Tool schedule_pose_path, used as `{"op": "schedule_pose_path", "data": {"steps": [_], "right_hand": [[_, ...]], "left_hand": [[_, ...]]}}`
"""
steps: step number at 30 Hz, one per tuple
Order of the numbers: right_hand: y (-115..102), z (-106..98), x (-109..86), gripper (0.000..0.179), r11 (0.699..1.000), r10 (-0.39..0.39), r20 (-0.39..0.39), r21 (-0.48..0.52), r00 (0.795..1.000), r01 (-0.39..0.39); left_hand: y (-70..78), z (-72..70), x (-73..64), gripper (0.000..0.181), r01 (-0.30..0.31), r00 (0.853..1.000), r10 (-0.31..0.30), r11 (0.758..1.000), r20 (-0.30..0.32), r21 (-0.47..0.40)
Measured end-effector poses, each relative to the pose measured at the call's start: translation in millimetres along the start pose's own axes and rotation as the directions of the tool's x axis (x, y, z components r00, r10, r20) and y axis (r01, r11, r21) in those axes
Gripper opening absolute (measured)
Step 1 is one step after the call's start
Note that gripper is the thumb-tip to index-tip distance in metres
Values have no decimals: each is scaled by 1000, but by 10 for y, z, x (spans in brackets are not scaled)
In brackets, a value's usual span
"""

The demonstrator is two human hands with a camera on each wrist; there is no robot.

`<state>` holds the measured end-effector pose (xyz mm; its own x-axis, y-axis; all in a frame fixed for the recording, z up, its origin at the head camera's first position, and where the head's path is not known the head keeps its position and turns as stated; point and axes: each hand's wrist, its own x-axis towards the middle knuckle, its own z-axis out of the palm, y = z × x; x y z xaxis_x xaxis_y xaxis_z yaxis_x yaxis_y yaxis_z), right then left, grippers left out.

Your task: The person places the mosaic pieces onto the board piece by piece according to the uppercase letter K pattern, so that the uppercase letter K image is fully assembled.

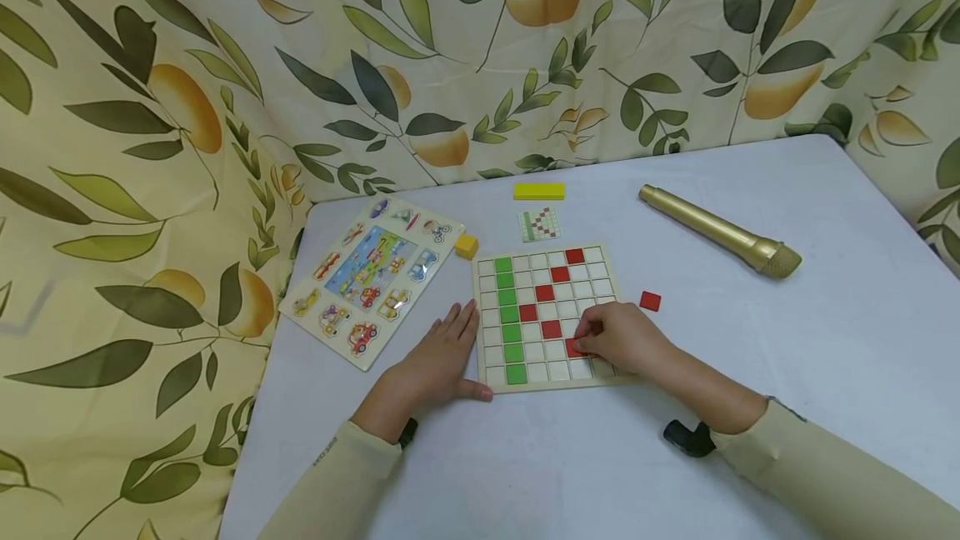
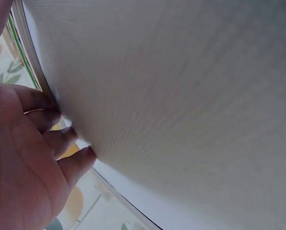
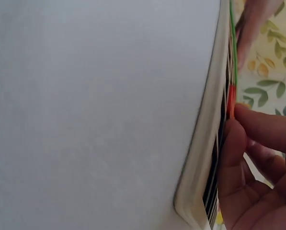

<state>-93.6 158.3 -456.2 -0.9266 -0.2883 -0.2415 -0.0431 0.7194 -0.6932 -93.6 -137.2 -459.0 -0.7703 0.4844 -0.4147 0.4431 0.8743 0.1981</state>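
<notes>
A wooden grid board [image 1: 554, 387] lies on the table, with a column of green square tiles [image 1: 512, 333] and several red square tiles [image 1: 544, 293] in its cells. At the board's lower right, my right hand [image 1: 626, 338] pinches a red tile [image 1: 573, 348] between thumb and forefinger; the right wrist view shows this red tile [image 3: 231, 98] edge-on at the fingertips. Against the board's left edge rests my left hand [image 1: 438, 357], fingers straight and thumb spread at the lower corner. In the left wrist view its fingertips [image 2: 87, 155] touch the table surface.
A loose red tile [image 1: 650, 301] lies right of the board. Behind it are a small pattern card [image 1: 539, 224] and a yellow bar [image 1: 538, 191]. A yellow block [image 1: 466, 246] stands beside a picture puzzle board [image 1: 411, 319] on the left. A gold microphone [image 1: 712, 227] lies back right.
</notes>
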Motion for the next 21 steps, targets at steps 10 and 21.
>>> {"op": "schedule_pose_path", "data": {"steps": [10,21], "right_hand": [[129,-383,15,11,996,83,-31,43,996,-81],[506,-741,-49,26,990,137,-100,-6,985,-139]], "left_hand": [[6,-12,-10,129,-3,1000,3,1000,-2,-8],[8,-15,-15,128,-6,1000,6,1000,-6,-15]]}}
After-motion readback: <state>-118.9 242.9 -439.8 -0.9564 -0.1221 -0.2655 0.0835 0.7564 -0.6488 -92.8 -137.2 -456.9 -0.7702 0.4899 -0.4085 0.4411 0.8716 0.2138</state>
